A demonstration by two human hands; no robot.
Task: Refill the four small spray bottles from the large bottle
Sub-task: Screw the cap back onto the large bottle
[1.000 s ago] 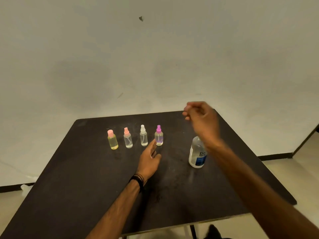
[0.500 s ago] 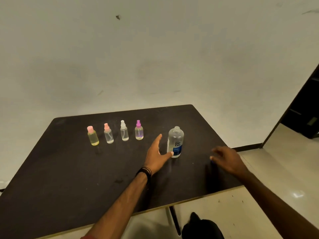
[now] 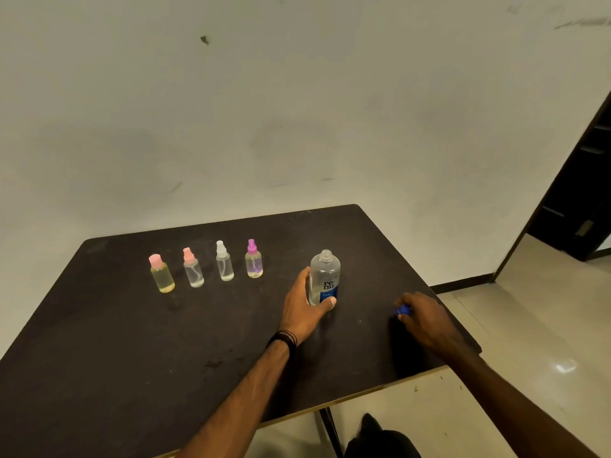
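The large clear bottle (image 3: pixel 324 276) with a blue label stands upright and uncapped on the dark table (image 3: pixel 132 342). My left hand (image 3: pixel 305 307) grips its lower half, thumb across the front. My right hand (image 3: pixel 425 317) rests near the table's right edge and pinches a small blue cap (image 3: pixel 404 310) against the tabletop. To the left of the large bottle four small spray bottles stand in a row: a yellow one with a pink cap (image 3: pixel 161 274), a clear one with a pink sprayer (image 3: pixel 193 268), a clear one with a white sprayer (image 3: pixel 224 262) and one with a purple sprayer (image 3: pixel 253 260).
The table's front edge (image 3: pixel 380 390) and right edge run close to my right hand. A grey wall (image 3: pixel 297 110) stands behind the table, and a dark doorway (image 3: pixel 575 200) opens at the right. One table leg (image 3: pixel 329 428) shows below.
My left hand has closed round the large bottle. My right hand has come down from above the bottle to the table's right side with the blue cap. The camera view has shifted right.
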